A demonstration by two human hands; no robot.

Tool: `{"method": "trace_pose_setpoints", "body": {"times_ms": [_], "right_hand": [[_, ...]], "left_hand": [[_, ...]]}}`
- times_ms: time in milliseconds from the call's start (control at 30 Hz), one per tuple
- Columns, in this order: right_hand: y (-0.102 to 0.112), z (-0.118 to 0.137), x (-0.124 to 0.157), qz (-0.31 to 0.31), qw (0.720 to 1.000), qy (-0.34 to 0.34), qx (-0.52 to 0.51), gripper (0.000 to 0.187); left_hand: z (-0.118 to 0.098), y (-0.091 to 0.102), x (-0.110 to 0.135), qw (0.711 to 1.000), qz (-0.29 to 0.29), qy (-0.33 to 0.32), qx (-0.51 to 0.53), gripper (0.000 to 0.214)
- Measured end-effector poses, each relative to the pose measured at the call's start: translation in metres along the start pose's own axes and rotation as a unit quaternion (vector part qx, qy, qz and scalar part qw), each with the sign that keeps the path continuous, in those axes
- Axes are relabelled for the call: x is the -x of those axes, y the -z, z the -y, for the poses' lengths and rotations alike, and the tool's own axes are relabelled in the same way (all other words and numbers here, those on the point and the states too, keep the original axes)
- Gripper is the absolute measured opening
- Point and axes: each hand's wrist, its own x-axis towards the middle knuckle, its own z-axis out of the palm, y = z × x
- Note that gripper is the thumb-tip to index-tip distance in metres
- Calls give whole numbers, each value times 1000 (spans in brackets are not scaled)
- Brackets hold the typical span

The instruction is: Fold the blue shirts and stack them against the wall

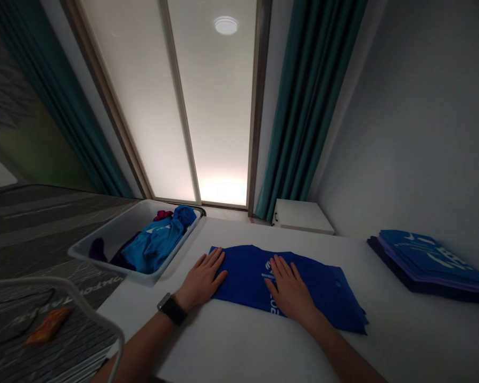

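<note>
A blue T-shirt [243, 276] with white print lies folded into a long strip on the white table [223, 346]. My left hand [203, 277] rests flat on its left end, fingers stretched out, with a dark watch on the wrist. Flat on the middle of the shirt, partly over the print, lies my right hand [289, 287], its fingers extended. Neither hand grips the cloth. The shirt's right end shows several layered edges.
A stack of folded shirts [435, 260] sits at the table's right. On the left, a translucent plastic bin [115, 226] holds loose clothes [155, 242]. A white cabinet [301, 215] stands beyond the far edge. A pale curved tube [80, 298] crosses the lower left.
</note>
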Motion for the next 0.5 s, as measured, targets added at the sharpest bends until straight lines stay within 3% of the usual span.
{"method": "trace_pose_setpoints", "body": {"times_ms": [167, 300, 500], "right_hand": [[3, 1, 0, 13, 1000, -6, -1, 71], [4, 2, 0, 7, 1000, -6, -4, 70], [8, 2, 2, -8, 1000, -3, -7, 66]], "left_hand": [[-4, 6, 0, 1000, 3, 18, -22, 60], [-20, 14, -8, 998, -24, 28, -42, 59], [-81, 9, -36, 994, -50, -99, 6, 55]]}}
